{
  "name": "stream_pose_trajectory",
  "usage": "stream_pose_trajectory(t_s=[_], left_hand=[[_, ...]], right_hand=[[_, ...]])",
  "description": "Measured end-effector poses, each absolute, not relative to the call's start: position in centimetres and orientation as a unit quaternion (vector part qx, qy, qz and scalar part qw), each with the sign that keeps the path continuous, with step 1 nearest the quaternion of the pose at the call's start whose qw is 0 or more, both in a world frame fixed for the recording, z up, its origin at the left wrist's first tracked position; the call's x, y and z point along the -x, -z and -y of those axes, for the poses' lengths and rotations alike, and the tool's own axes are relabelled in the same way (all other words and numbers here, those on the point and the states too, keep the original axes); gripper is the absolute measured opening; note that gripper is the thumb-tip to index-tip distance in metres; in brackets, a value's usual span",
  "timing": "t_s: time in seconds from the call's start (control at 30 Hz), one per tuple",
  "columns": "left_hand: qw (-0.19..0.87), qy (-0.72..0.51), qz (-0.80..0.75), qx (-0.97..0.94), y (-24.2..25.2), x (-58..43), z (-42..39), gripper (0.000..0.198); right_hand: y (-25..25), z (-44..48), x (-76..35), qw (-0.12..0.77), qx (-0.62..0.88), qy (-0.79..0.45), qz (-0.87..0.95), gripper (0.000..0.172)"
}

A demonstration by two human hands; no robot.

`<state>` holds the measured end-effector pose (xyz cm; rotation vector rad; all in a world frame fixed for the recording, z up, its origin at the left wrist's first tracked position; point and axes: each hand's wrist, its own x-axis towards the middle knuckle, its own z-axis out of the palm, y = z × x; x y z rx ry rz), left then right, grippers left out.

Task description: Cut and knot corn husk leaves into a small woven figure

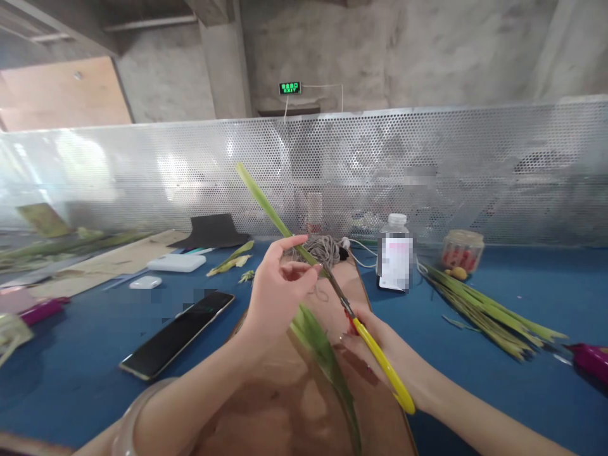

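Observation:
Between the thumb and fingers of my left hand is a long green leaf strip. Its pale upper end points up and to the left. A broader, darker green leaf hangs below that hand and droops over the wooden board; whether it is the same piece, I cannot tell. My right hand is closed on a pair of scissors with yellow and red handles. The metal blades reach up to the strip beside my left fingertips. How far the blades are apart is hidden.
A wooden board lies on the blue tabletop, with grey cord at its far end. To the left are a phone and a white case. A bottle, a jar and green stalks are on the right.

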<state>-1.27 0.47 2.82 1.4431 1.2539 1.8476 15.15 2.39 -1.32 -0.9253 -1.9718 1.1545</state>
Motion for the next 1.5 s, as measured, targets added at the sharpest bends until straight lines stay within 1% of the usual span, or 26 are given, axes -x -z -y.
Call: stream_pose_trajectory(t_s=[0.23, 0.4, 0.57, 0.77, 1.07, 1.5], left_hand=[[0.237, -0.674, -0.463, -0.525, -3.0, 1.3, -0.4, 0.047], [0.235, -0.674, -0.462, -0.527, -2.8, 1.3, -0.6, 0.047], [0.228, -0.668, -0.461, -0.537, -2.5, 1.3, -0.5, 0.046], [0.235, -0.668, -0.46, -0.535, -2.5, 1.3, -0.4, 0.046], [0.224, -0.668, -0.465, -0.536, -2.4, 1.3, -0.5, 0.046], [0.226, -0.67, -0.464, -0.533, -2.6, 1.1, -0.3, 0.046]], right_hand=[[1.5, -2.5, -15.1, 0.342, 0.358, -0.427, 0.757, 0.019], [1.3, -2.3, -15.1, 0.34, 0.353, -0.428, 0.76, 0.021], [1.6, -2.5, -15.2, 0.341, 0.348, -0.429, 0.76, 0.016], [2.6, -2.8, -15.4, 0.325, 0.339, -0.459, 0.754, 0.019], [2.0, -2.4, -15.2, 0.309, 0.316, -0.499, 0.746, 0.019], [2.7, -2.6, -15.3, 0.334, 0.333, -0.463, 0.75, 0.02]])
